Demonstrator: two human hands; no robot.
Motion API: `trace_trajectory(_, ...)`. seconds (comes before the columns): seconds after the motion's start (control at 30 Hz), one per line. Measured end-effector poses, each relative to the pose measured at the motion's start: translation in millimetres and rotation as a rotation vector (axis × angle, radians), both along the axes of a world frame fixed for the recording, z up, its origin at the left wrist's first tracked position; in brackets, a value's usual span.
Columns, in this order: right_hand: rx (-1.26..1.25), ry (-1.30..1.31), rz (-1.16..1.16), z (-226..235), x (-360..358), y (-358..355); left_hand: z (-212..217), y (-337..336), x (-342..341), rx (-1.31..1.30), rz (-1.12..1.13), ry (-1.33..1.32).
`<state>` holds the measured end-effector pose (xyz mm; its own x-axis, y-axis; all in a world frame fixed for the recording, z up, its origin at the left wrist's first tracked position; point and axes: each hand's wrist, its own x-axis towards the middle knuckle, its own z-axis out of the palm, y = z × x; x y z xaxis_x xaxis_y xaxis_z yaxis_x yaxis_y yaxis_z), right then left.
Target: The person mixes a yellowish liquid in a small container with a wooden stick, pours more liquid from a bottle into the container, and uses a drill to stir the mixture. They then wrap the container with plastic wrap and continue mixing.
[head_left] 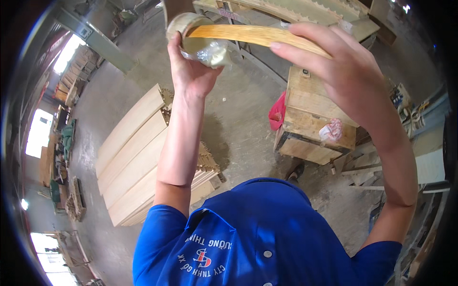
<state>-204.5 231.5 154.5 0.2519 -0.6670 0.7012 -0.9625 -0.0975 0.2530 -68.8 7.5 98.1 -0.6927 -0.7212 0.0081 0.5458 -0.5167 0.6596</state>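
Raised at the top of the head view, my left hand (194, 76) is closed round a pale, round, ring-rimmed thing (187, 23). Crumpled clear plastic (213, 53) bulges from its near side; what the plastic wraps is unclear. My right hand (346, 62) grips the right part of a curved, golden wooden strip (238, 33), its fingers laid along it. The strip's left end reaches the pale round thing by my left thumb; I cannot tell whether they touch. A dark brown piece (177, 6) juts in above my left hand, cut off by the frame.
Pale boards (138, 148) lie stacked at lower left. A wooden box (312, 119) stands to the right, with a red bag (277, 112) at its side and a crumpled cloth (331, 130) on it. Long wooden pieces (310, 10) rest across a stand at the far side.
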Motion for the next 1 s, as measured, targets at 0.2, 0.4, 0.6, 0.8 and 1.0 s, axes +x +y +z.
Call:
trace_trajectory(0.2,-0.152,0.08,0.014,6.9,7.4,-1.3,16.6,3.8,-9.5,-0.005,-0.023,0.038)
trace_trajectory(0.4,-0.292,-0.027,0.171,-16.3,-17.0,-12.9,23.1,16.4,-20.7,-0.104,0.027,0.07)
trace_trajectory(0.6,-0.084,-0.54,0.011,-25.9,13.7,-0.1,25.7,15.5,-13.8,-0.159,0.022,0.083)
trace_trajectory(0.8,-0.106,-0.297,0.092,-23.9,20.6,6.1,27.8,15.9,-5.9,-0.111,-0.042,0.06)
trace_trajectory(1.0,-0.218,-0.097,0.052,-13.6,22.1,3.6,34.6,26.5,-6.2,-0.218,-0.022,-0.059)
